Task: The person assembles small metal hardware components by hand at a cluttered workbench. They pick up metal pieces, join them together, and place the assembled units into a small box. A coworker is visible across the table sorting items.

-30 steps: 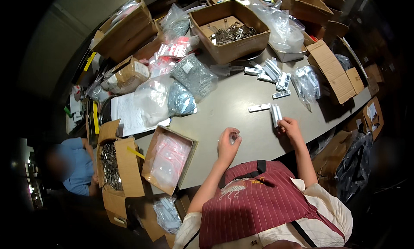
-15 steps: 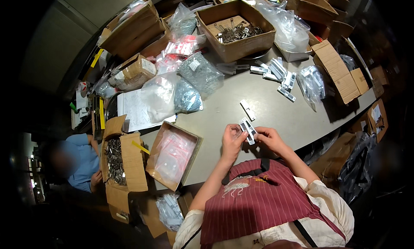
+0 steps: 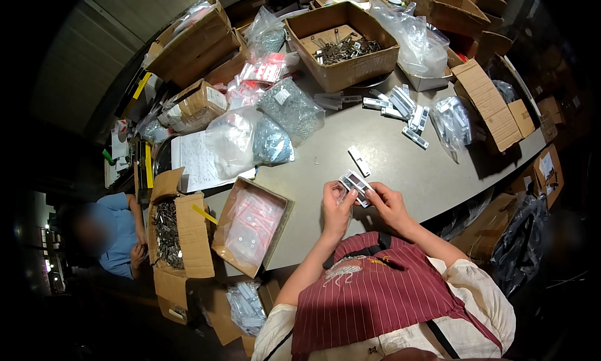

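Near the table's front edge, my left hand (image 3: 336, 211) and my right hand (image 3: 389, 206) are closed on a white-and-grey oblong plastic fitting (image 3: 355, 183) with dark slots. My left fingers also seem to hold a piece of clear plastic beside it; its kind is not plain. The right fingers and thumb pinch the fitting's right side. Just beyond my hands a similar white oblong piece (image 3: 359, 161) lies alone on the grey table (image 3: 313, 198). Farther off, several like fittings (image 3: 404, 104) lie in a loose pile.
A cardboard box of metal parts (image 3: 342, 76) stands at the back. Left are an open box of small plastic bags (image 3: 253, 226), a carton of metal pieces (image 3: 168, 236) and filled clear bags (image 3: 291, 111). A bag of fittings (image 3: 452, 120) lies right. A co-worker in blue (image 3: 119, 233) is far left.
The fitting has turned and moved slightly left and up between my hands, and my right fingers have shifted along it. The loose white piece stays put. The co-worker's hands have moved.
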Available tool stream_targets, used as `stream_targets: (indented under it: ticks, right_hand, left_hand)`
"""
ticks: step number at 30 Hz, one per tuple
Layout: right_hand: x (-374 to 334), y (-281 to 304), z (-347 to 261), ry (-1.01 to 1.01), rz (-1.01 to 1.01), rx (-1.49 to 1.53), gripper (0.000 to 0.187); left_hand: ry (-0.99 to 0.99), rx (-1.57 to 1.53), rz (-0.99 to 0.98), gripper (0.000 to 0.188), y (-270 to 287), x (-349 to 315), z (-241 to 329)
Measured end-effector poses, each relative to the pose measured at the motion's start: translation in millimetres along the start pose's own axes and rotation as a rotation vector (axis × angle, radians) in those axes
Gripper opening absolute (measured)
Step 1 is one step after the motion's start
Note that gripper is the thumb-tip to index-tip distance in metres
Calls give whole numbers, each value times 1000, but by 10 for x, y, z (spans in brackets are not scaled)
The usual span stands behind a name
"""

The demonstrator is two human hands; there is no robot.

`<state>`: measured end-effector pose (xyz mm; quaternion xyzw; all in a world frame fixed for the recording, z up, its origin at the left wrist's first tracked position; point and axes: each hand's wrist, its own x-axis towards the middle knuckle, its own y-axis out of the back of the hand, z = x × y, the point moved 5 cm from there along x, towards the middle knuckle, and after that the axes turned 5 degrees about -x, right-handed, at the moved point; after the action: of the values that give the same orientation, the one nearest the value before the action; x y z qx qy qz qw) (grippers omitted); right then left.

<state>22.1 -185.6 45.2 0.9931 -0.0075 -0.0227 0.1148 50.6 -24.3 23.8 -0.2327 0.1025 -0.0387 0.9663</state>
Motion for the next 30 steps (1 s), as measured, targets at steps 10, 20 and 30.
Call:
stream_targets:
  ticks: [10, 20, 30]
  right_hand:
    - [12, -18, 125, -85, 12, 61, 29]
    - [-11, -58, 113, -62, -38, 244, 24]
    - [15, 17, 36, -73, -27, 212, 21]
  left_hand:
    - [-17, -25, 26, 32, -52, -42, 30]
    - [-2, -47, 8, 33, -35, -33, 44]
    - [91, -136, -5, 33, -73, -37, 29]
